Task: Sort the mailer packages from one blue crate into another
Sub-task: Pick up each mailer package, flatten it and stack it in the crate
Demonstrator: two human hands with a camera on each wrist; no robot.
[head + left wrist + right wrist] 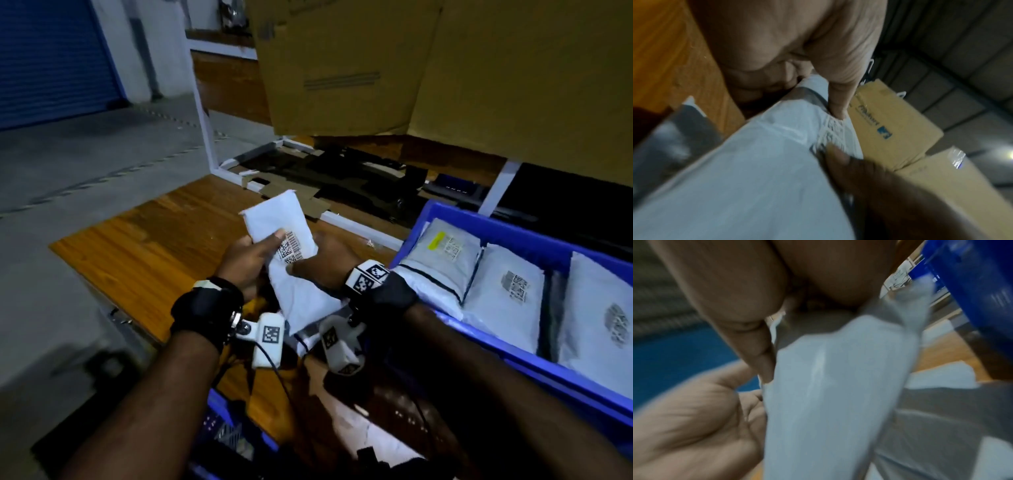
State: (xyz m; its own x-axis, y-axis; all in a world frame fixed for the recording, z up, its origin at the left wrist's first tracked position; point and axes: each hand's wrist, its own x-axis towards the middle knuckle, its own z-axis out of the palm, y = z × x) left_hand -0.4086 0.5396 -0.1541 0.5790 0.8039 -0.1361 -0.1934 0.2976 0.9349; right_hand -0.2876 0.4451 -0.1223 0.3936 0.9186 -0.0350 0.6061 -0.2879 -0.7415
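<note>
Both hands hold one white mailer (274, 222) above the wooden table (147, 236); a barcode label (293, 248) faces up. My left hand (251, 255) grips its left side with the thumb on top by the label. My right hand (322, 258) pinches its right side, thumb on the front. The left wrist view shows the mailer (760, 162) under my left thumb (838, 100), blurred. The mailer (824, 394) also fills the right wrist view. A blue crate (507, 229) at right holds several white mailers (503, 284) side by side. Another blue crate (222, 425) sits by my left forearm.
Large cardboard boxes (411, 68) stand behind the table over a white frame (205, 130). Flattened cardboard and dark items lie beneath them. Grey floor (68, 171) and a blue roller shutter (51, 58) are at left. Another grey-white mailer (308, 337) lies under my wrists.
</note>
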